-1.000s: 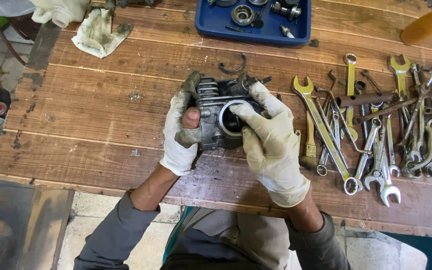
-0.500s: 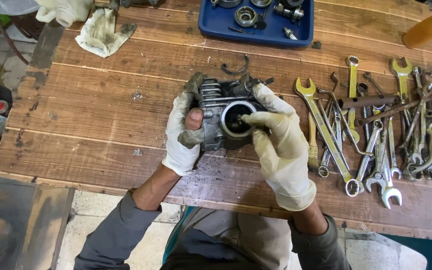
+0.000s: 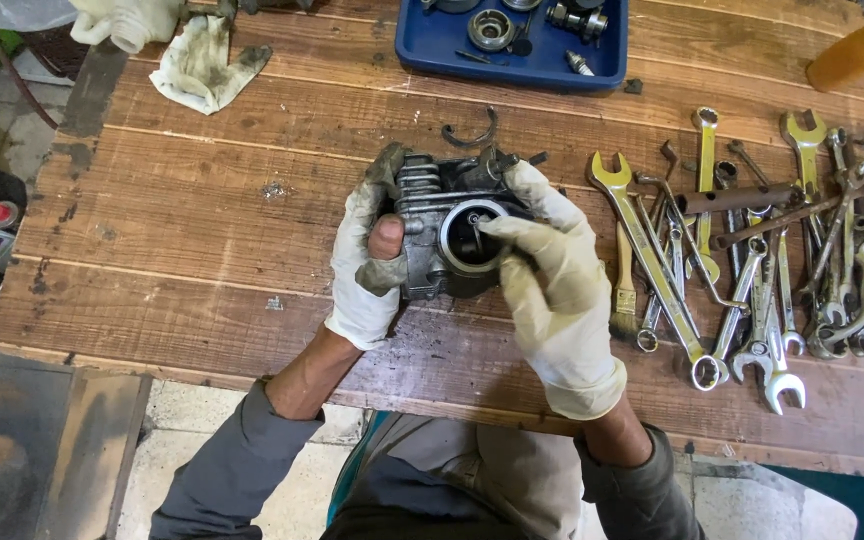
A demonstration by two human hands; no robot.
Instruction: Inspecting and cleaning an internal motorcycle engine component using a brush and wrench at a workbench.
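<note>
A grimy grey metal engine part (image 3: pixel 439 232) with cooling fins and a round bore is held above the wooden workbench (image 3: pixel 192 210). My left hand (image 3: pixel 369 252), in a torn, dirty white glove with the bare thumb poking through, grips its left side. My right hand (image 3: pixel 552 280), in a cream glove, wraps the right side, its fingertips resting on the rim of the round bore. The part's far side is hidden by both hands.
Several wrenches and spanners (image 3: pixel 752 250) lie heaped at the right. A blue tray (image 3: pixel 422 50) with small metal parts sits at the back. A dirty rag (image 3: pixel 202 62) lies back left, a curved metal clip (image 3: pixel 472 135) just beyond the part, an orange bottle (image 3: pixel 857 45) far right.
My right fingers slid from covering the part's front onto the rim of the round bore, which now shows. The left grip has not changed.
</note>
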